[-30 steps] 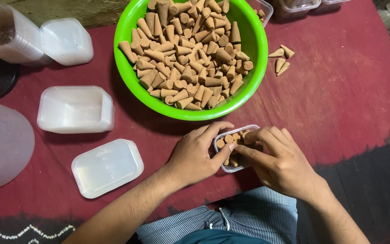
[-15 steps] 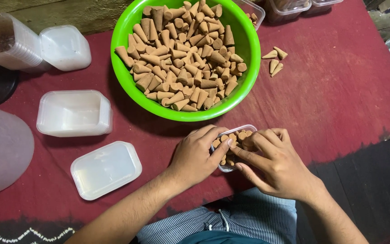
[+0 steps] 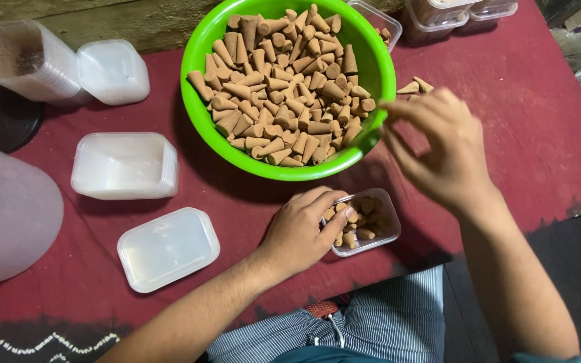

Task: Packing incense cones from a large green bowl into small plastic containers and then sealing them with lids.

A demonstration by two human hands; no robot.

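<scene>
A green bowl [image 3: 373,64] full of brown cone-shaped pieces [image 3: 284,87] sits at the top middle of the red cloth. Below it stands a small clear plastic box [image 3: 384,228] partly filled with the same cones. My left hand [image 3: 300,232] grips the box's left side, thumb over its rim. My right hand [image 3: 438,151] hovers in the air beside the bowl's right rim, fingers spread and curled, blurred; nothing shows in it. A few loose cones [image 3: 415,86] lie on the cloth just past its fingertips.
Clear lids [image 3: 167,247] and a stack of empty boxes [image 3: 124,165] lie at left. More stacked boxes [image 3: 25,60] and a lid [image 3: 112,70] sit at top left, other boxes [image 3: 462,10] at top right. A large translucent container [image 3: 8,212] fills the left edge.
My right hand has left the small box and risen up and right toward the bowl's rim. My left hand stays on the box.
</scene>
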